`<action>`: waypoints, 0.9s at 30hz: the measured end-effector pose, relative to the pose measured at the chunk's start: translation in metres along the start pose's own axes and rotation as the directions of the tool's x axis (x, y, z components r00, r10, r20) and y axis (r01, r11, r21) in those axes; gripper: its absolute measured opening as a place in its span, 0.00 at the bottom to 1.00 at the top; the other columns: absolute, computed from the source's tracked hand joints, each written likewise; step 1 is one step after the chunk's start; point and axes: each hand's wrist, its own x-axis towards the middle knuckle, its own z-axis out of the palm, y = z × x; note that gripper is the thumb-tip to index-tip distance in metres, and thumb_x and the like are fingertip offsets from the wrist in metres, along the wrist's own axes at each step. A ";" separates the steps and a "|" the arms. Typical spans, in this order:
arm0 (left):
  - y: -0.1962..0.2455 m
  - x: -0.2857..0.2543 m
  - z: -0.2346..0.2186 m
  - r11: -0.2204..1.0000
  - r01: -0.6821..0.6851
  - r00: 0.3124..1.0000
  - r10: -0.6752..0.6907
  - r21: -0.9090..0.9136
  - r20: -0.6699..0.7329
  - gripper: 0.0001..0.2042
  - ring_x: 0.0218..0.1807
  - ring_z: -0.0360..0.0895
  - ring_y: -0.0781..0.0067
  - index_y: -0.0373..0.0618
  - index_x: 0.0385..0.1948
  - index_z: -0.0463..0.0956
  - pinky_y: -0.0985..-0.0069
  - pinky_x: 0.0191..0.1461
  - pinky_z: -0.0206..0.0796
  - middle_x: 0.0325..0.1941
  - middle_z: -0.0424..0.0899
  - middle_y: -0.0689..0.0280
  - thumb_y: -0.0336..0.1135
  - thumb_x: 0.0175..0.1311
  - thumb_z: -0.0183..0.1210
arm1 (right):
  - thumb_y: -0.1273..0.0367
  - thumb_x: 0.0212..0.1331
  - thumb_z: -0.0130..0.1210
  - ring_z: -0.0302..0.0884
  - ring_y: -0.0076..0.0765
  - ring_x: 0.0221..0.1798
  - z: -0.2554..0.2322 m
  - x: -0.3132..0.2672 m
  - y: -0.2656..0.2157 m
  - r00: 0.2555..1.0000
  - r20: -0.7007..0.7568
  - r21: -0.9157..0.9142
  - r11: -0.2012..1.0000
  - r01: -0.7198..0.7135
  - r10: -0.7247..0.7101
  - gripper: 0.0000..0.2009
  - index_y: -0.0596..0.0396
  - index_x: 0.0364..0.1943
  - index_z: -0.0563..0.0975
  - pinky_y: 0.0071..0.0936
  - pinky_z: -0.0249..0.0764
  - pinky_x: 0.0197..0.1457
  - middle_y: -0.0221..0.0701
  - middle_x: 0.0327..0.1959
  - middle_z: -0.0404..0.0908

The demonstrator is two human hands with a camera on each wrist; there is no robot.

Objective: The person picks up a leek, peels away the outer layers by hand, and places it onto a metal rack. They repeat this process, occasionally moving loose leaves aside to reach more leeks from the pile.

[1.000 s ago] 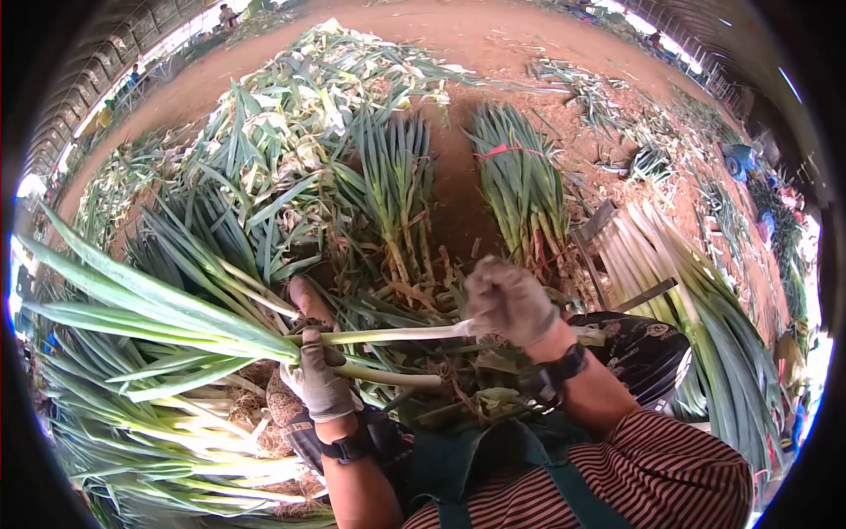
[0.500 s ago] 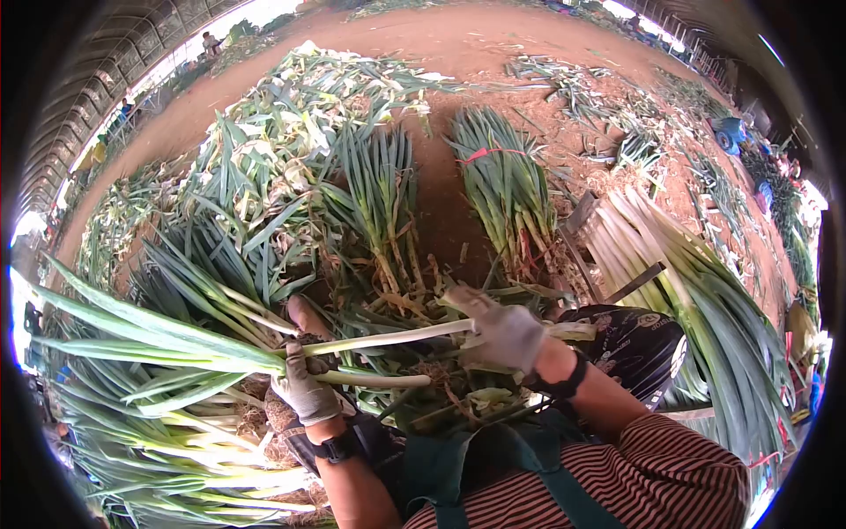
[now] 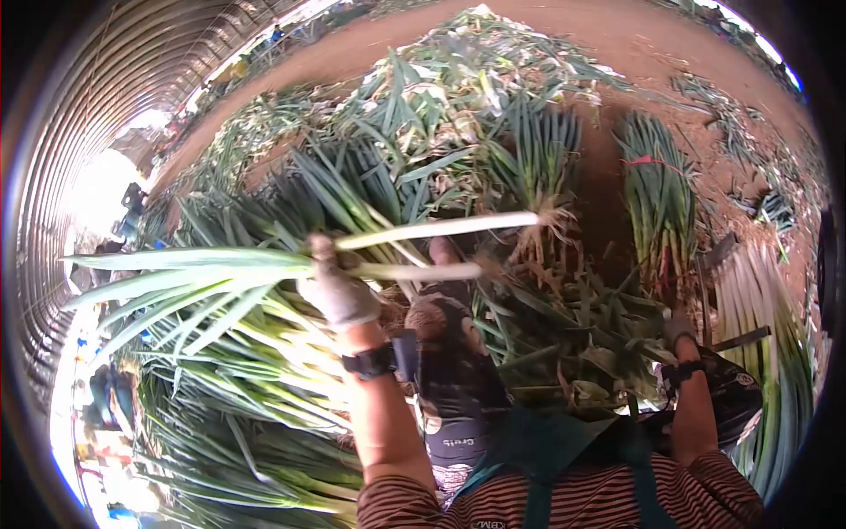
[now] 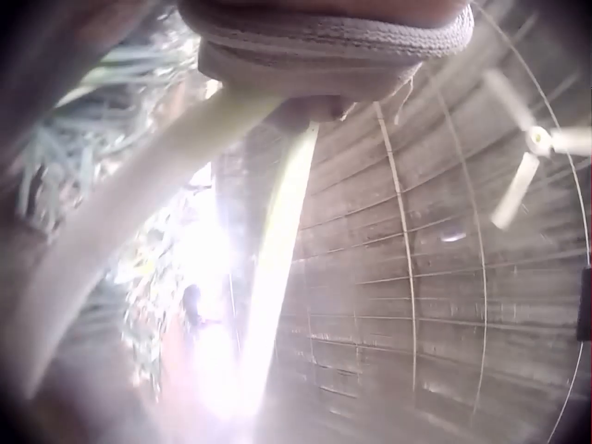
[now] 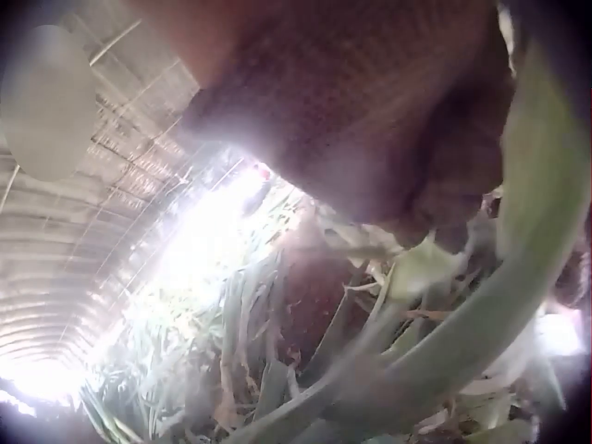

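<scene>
While gripping leafy green onions point(image 3: 441, 229) in the left hand point(image 3: 339, 295), head view, holds the right hand point(image 3: 679, 333) near crumpled trimmings point(image 3: 608, 339). Left wrist view: shows smooth, rounded stems point(image 4: 120, 194). Right wrist view: shows a broad, curved leaf point(image 5: 546, 185); cannot tell right fingers' state.

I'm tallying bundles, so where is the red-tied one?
In the head view, the red-tied bundle lies right of centre, between another leafy bundle on its left and the pale stalks at far right.
</scene>
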 end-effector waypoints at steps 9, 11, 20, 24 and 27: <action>0.134 0.097 -0.131 0.882 -0.004 0.998 0.036 0.470 -0.059 0.07 0.16 0.61 0.86 0.41 0.34 0.78 0.84 0.19 0.54 0.20 0.72 0.73 0.32 0.61 0.64 | 0.53 0.53 0.54 0.76 0.56 0.55 0.006 -0.035 -0.078 0.980 0.099 -0.026 0.985 0.173 -0.170 0.23 0.54 0.47 0.80 0.45 0.70 0.59 0.48 0.50 0.80; 0.154 0.105 -0.181 0.828 0.043 0.997 -0.002 0.559 -0.075 0.06 0.16 0.62 0.86 0.41 0.35 0.78 0.84 0.18 0.54 0.20 0.72 0.72 0.31 0.61 0.64 | 0.54 0.55 0.52 0.76 0.55 0.55 0.018 -0.033 -0.074 0.974 0.106 -0.038 0.978 0.204 -0.199 0.22 0.50 0.48 0.80 0.45 0.71 0.58 0.46 0.50 0.80; 0.144 0.177 -0.312 0.523 0.218 0.945 0.099 0.824 -0.313 0.05 0.12 0.64 0.78 0.43 0.34 0.78 0.78 0.13 0.57 0.16 0.71 0.69 0.32 0.61 0.62 | 0.53 0.52 0.56 0.77 0.53 0.56 0.005 -0.050 -0.092 0.930 0.319 -0.223 0.940 0.259 -0.181 0.23 0.54 0.48 0.80 0.44 0.72 0.58 0.48 0.50 0.80; 0.143 0.165 -0.313 0.555 0.204 0.948 0.092 0.806 -0.304 0.07 0.11 0.64 0.81 0.42 0.35 0.79 0.78 0.13 0.55 0.19 0.76 0.69 0.34 0.60 0.63 | 0.52 0.56 0.53 0.77 0.54 0.54 0.018 -0.055 -0.097 0.930 0.244 -0.225 0.917 0.329 -0.274 0.24 0.48 0.54 0.76 0.47 0.72 0.56 0.46 0.50 0.80; 0.142 0.153 -0.330 0.591 0.210 0.940 0.098 0.779 -0.328 0.08 0.12 0.64 0.81 0.39 0.32 0.80 0.81 0.13 0.54 0.23 0.81 0.67 0.35 0.61 0.62 | 0.49 0.56 0.53 0.76 0.54 0.55 0.010 -0.066 -0.109 0.931 0.278 -0.277 0.908 0.313 -0.236 0.26 0.46 0.57 0.74 0.47 0.71 0.58 0.46 0.52 0.80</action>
